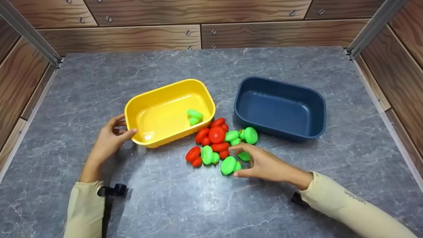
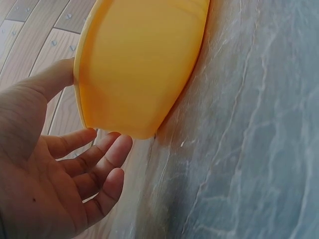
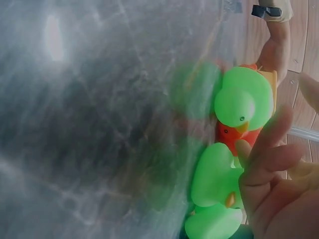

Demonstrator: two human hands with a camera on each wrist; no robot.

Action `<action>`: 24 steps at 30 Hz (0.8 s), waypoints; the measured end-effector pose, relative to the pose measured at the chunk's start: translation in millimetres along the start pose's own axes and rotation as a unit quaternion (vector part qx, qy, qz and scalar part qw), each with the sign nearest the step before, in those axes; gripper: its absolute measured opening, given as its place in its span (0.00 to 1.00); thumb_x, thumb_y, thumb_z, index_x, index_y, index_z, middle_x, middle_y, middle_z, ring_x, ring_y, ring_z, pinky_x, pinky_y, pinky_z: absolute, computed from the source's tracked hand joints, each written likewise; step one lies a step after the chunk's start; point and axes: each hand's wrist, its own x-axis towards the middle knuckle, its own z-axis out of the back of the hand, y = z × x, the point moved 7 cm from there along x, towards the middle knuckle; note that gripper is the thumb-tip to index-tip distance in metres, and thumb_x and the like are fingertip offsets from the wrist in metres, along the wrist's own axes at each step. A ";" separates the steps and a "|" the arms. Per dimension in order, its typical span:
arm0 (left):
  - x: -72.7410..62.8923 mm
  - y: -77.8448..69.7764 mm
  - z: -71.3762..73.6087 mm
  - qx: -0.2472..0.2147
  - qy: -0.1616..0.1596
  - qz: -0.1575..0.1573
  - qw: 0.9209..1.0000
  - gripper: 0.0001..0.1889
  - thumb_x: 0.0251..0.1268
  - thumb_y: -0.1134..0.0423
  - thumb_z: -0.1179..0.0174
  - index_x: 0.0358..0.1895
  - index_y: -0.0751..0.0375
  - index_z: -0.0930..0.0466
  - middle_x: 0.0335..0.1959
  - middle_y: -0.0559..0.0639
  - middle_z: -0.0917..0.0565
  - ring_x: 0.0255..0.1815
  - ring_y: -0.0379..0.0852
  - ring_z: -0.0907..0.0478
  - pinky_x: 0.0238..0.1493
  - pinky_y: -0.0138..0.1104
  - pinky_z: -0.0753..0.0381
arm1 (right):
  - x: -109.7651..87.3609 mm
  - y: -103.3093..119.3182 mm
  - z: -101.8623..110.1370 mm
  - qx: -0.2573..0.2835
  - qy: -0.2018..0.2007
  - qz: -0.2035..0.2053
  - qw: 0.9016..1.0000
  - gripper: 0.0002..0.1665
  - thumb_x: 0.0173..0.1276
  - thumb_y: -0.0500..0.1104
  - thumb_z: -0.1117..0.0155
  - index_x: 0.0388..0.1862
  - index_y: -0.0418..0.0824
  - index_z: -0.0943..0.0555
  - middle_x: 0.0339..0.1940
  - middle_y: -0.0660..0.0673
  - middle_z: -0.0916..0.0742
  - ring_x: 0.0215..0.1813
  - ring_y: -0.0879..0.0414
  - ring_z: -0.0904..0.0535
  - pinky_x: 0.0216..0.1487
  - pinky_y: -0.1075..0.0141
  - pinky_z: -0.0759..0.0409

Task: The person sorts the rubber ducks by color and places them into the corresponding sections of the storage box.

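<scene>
My left hand (image 1: pixel 109 137) holds the near-left end of a yellow bin (image 1: pixel 170 135), thumb at its rim and fingers against the outer end wall. Inside that bin lies one green rubber duck (image 1: pixel 194 115). Reaching over a pile of ducks, my right hand (image 1: pixel 269 165) has its thumb and fingers spread around the nearest green duck (image 1: pixel 228 165). Red ducks (image 1: pixel 217 134) and other green ducks lie tipped over in the pile. In the right wrist view, a green duck (image 3: pixel 244 94) with an orange beak is just beyond the fingertips.
A dark blue bin (image 1: pixel 279 115) with nothing in it stands behind the pile on the right. Grey marbled tabletop (image 1: pixel 158 198) surrounds everything. Wood-patterned walls (image 1: pixel 165 36) close off the back and both sides.
</scene>
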 end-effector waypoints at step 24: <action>0.2 -1.4 -0.7 -0.011 0.001 -0.005 1.000 0.41 0.63 0.54 0.36 0.74 0.63 0.46 0.62 0.66 0.28 0.42 0.35 0.26 0.41 0.21 0.24 | 4.7 -0.3 -12.3 -0.160 0.016 0.010 0.987 0.33 0.59 0.41 0.30 0.64 0.54 0.26 0.58 0.49 0.19 0.54 0.54 0.23 0.50 0.56 0.24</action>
